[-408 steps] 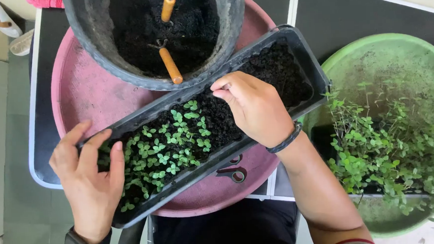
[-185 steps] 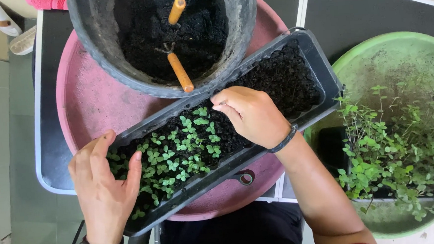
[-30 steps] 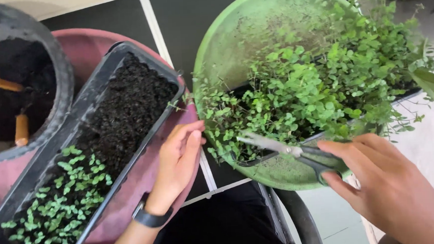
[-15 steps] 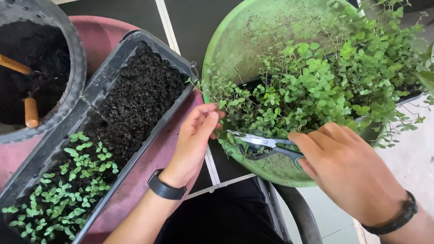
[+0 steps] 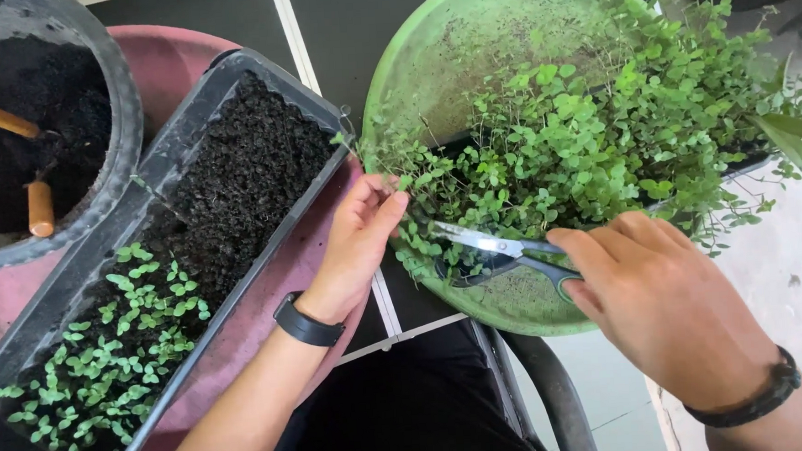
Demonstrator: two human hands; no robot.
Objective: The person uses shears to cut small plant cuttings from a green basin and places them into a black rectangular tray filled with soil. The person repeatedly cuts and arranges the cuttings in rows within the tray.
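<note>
**Scissors at the leafy stems, right of centre**

Your right hand (image 5: 671, 317), lower right of the frame, grips the scissors (image 5: 503, 249), blades parted among the small-leaved plants (image 5: 598, 142) in the green basin (image 5: 465, 57). Your left hand (image 5: 356, 246), at centre, pinches stems at the plants' left edge. At left, the black trough (image 5: 187, 163) holds dark soil and seedlings (image 5: 106, 360).

Dark table (image 5: 317, 19) bears pink tray (image 5: 182, 63), green basin (image 5: 515, 311).
</note>
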